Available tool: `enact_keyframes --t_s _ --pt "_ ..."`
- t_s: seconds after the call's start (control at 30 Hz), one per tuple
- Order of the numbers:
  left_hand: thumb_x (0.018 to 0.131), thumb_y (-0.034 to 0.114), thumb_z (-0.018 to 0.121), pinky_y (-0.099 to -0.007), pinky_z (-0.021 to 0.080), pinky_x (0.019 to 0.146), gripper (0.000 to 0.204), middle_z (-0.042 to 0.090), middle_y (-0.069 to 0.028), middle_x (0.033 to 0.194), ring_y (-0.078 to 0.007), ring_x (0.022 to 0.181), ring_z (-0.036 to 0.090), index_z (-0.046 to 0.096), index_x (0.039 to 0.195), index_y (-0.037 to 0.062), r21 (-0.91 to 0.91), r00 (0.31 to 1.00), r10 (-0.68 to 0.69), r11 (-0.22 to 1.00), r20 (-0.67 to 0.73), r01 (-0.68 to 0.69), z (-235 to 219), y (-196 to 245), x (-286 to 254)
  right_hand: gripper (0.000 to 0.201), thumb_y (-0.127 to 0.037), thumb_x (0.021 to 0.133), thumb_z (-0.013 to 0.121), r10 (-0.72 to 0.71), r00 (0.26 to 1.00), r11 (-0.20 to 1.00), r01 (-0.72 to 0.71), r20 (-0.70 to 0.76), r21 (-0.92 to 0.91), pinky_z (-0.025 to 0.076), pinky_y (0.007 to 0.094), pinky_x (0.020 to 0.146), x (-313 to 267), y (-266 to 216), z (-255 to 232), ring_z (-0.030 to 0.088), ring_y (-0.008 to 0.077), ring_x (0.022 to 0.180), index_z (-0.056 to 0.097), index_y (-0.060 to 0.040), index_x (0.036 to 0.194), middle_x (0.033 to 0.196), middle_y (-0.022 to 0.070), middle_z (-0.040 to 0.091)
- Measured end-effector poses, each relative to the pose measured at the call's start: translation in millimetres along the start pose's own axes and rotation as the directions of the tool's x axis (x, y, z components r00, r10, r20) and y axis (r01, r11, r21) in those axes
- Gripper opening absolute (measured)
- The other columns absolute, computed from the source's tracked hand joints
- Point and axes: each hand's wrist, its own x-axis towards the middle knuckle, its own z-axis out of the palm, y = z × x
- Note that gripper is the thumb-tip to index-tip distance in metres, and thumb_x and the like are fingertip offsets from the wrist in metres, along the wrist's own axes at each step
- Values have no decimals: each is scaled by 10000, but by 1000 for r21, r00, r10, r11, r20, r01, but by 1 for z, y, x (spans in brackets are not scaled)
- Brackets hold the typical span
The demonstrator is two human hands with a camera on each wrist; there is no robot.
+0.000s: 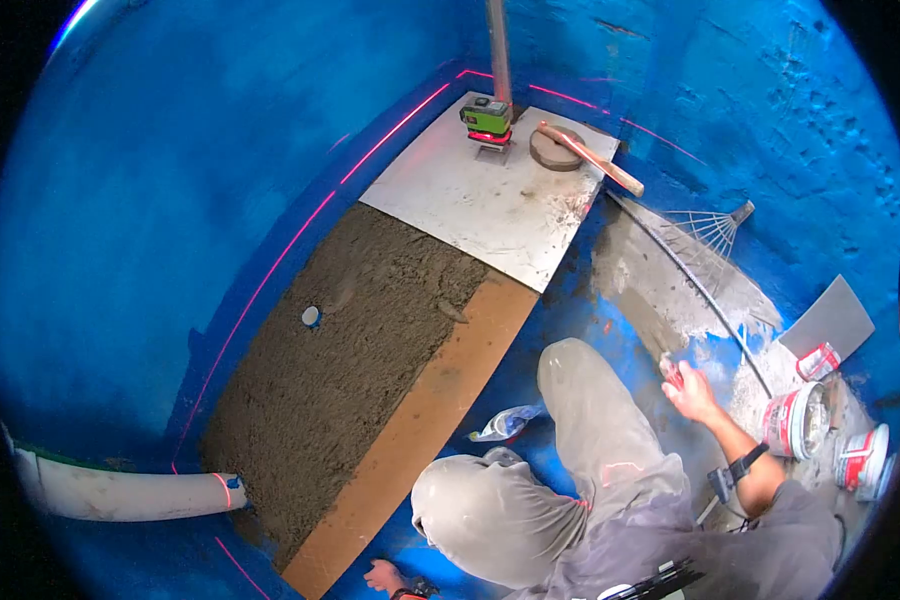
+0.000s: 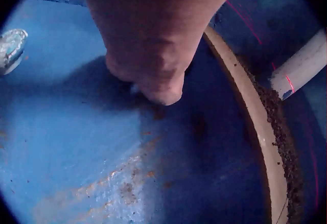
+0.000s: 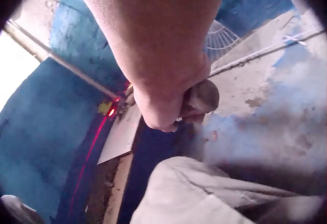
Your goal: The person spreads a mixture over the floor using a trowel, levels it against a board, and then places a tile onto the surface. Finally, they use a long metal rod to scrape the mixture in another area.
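My right hand (image 1: 692,393) grips a tool beside the right knee. Its rounded grey-brown handle end (image 3: 206,96) sticks out of the fist in the right wrist view; the rest is hidden, so I cannot tell its kind. Low over the blue floor, my left hand (image 1: 384,577) hangs with loosely bent fingers near the brown board (image 1: 410,430). From the left wrist, that hand (image 2: 158,83) is seen mostly from behind. Damp mortar (image 1: 350,300) fills the bed behind the board, with a small white pipe end (image 1: 311,316) in it.
A pale tile (image 1: 440,180) carries a green laser level (image 1: 487,117) and a mallet (image 1: 595,160). A white pipe (image 1: 140,490) juts in at left. Rake head (image 1: 715,232), long rod (image 1: 690,275), buckets (image 1: 795,420) and a tile offcut (image 1: 832,318) lie right. A plastic bag (image 1: 507,422) is by the knees.
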Motion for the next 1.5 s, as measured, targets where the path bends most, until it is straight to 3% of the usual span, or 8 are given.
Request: enact_keyframes --t_s 0.27,0.53,0.6,0.67,0.73,0.8,1.2,1.5 --pt "843 402 747 -535 492 1058 697 617 -346 1284 -508 1196 604 585 1231 -154 20 884 452 889 121 -457 -17 19 -35 353 -276 850 762 187 978 981 -191 96 29 533 483 739 -33 125 88 678 399 794 594 34 869 811 237 671" --pt "767 619 811 -508 377 1190 1192 371 -353 1564 -495 1437 408 294 1557 -107 85 774 448 840 448 -535 -30 32 -97 176 -169 979 667 294 859 689 -495 420 529 458 333 374 -8 137 57 563 174 412 539 -50 994 637 61 590" --pt "711 698 824 -500 343 1217 1332 254 -360 1625 -507 1486 333 215 1589 -97 106 757 413 841 506 -530 -32 30 -103 260 -207 929 699 372 804 690 -574 464 441 532 403 533 8 159 47 662 201 616 601 0 1053 722 102 639" --pt "650 748 837 -499 310 1235 1453 155 -391 1641 -526 1508 274 142 1598 -106 131 716 425 805 554 -578 -40 31 -117 297 -217 892 691 125 956 948 -194 264 253 548 462 611 28 225 63 688 315 678 632 16 1067 791 186 676" --pt "605 771 849 -550 251 1248 1551 87 -417 1638 -556 1527 180 60 1591 -130 121 670 440 776 598 -619 -13 22 -96 331 -227 849 686 -194 981 979 195 29 -61 558 516 699 41 259 67 707 436 763 664 26 1061 877 271 704" --pt "617 757 850 -605 205 1239 1548 92 -416 1633 -569 1535 91 42 1575 -150 143 672 466 752 575 -643 6 16 -90 286 -233 821 696 23 993 975 3 116 -224 551 535 769 39 128 -16 683 488 855 697 16 963 928 292 699" --pt "732 614 842 -631 196 1226 1357 181 -414 1604 -572 1525 102 95 1568 -151 179 713 651 693 262 -698 108 -26 -27 268 -297 834 758 196 974 900 -134 111 -414 560 509 792 77 52 -37 717 427 916 759 -42 915 902 246 735" --pt "512 549 997 -564 182 1264 1558 87 -402 1648 -527 1549 124 86 1594 -103 68 794 441 856 419 -512 -20 30 -137 378 -377 802 795 149 979 908 -79 141 -411 556 494 780 98 45 -47 721 419 884 767 -13 897 861 261 727"
